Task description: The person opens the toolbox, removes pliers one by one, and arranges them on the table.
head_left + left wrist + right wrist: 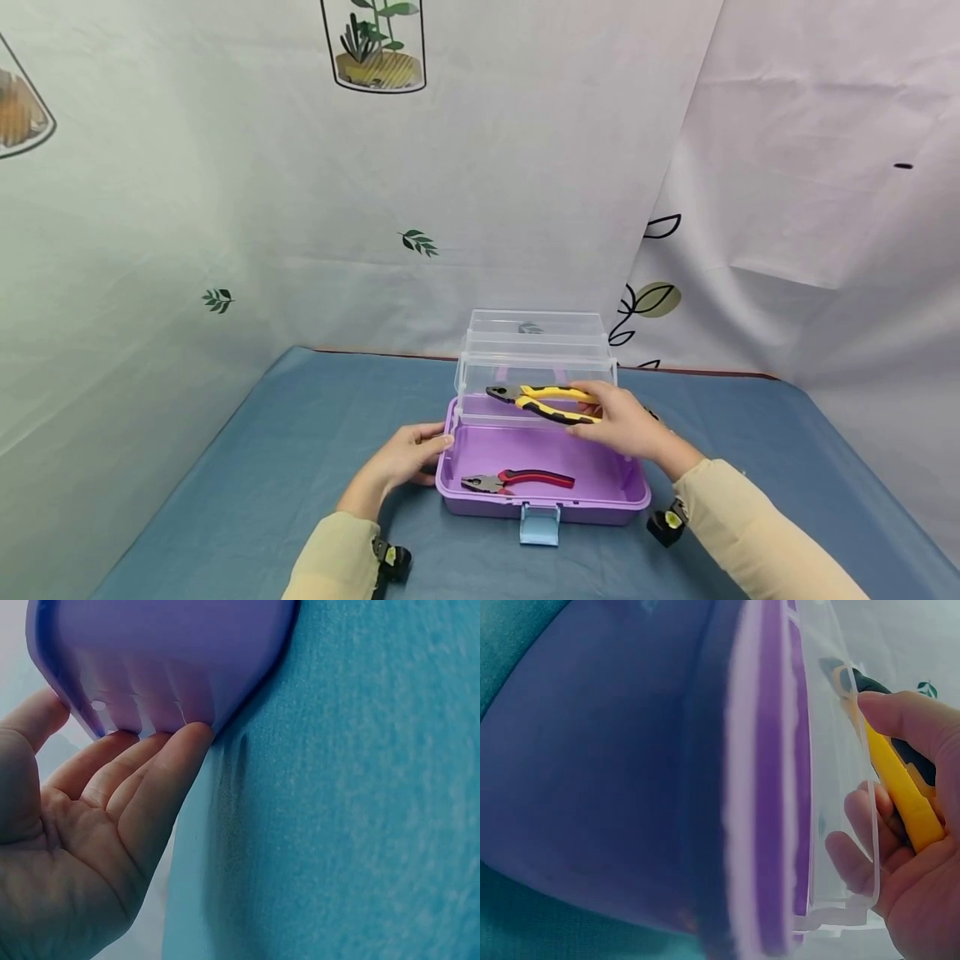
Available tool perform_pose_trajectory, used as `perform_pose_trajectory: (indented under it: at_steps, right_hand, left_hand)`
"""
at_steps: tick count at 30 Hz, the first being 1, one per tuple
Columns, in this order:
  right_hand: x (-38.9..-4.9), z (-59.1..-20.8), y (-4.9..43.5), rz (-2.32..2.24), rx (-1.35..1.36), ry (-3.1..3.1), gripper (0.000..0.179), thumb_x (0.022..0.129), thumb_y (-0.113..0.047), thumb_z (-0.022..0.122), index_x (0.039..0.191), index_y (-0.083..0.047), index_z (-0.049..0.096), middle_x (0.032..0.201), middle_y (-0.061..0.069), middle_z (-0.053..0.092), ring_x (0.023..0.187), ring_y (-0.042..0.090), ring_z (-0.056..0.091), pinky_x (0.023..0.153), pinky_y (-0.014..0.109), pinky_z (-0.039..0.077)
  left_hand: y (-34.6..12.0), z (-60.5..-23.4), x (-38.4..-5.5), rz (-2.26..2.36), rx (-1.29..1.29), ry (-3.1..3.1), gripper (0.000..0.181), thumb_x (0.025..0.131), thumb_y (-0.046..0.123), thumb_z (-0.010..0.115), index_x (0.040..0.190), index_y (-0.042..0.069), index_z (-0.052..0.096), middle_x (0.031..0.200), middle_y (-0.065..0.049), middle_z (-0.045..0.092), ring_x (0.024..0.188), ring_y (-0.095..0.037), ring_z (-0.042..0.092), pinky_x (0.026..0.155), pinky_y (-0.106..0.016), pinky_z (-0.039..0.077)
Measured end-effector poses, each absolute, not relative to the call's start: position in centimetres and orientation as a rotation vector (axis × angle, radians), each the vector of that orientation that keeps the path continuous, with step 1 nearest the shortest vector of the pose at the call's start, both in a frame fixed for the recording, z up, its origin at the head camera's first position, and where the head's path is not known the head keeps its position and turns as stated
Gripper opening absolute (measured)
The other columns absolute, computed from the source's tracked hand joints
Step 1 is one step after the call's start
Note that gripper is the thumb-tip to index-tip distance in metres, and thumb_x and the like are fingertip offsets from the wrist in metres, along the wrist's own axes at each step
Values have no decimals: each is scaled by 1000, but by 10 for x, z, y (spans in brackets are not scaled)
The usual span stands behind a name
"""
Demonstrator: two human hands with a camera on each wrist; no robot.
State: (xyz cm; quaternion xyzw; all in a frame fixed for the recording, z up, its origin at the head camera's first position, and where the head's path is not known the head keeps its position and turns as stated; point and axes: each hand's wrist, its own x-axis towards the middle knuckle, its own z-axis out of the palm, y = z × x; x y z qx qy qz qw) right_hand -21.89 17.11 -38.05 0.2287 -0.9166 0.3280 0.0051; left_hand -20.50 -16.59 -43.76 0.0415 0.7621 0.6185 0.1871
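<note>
A purple plastic toolbox [480, 446] lies open on the table, its clear lid [536, 340] tilted up at the back. With the thumb at the rim and fingertips against the outer side wall, my left hand [408, 454] holds the box's left end. My right hand [618, 417] grips yellow-and-black pliers [551, 392] by the handles, above the rear part of the box, their metal nose pointing left. In the right wrist view, the clear lid partly overlaps the pliers and fingers. Red-and-black pliers [536, 476] lie inside the box near its front wall.
A light blue latch [539, 527] hangs down from the box's front. Blue cloth [300, 467] covers the table, and a pale printed curtain [337, 200] stands behind it. Each wrist carries a small black camera, one of them [393, 560] near the left sleeve.
</note>
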Motion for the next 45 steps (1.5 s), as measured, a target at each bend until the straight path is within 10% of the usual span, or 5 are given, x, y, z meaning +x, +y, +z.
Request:
perform_pose_trajectory:
  at_steps: [45]
  right_hand:
    - [-193, -385, 190, 1063, 620, -2692, 60, 77, -28, 79, 128, -8, 55, 108, 7, 63, 93, 16, 62, 74, 24, 54]
  left_hand:
    - [-166, -440, -203, 1742, 124, 2187, 57, 94, 31, 58, 140, 1, 43, 122, -23, 61, 98, -23, 67, 70, -38, 59]
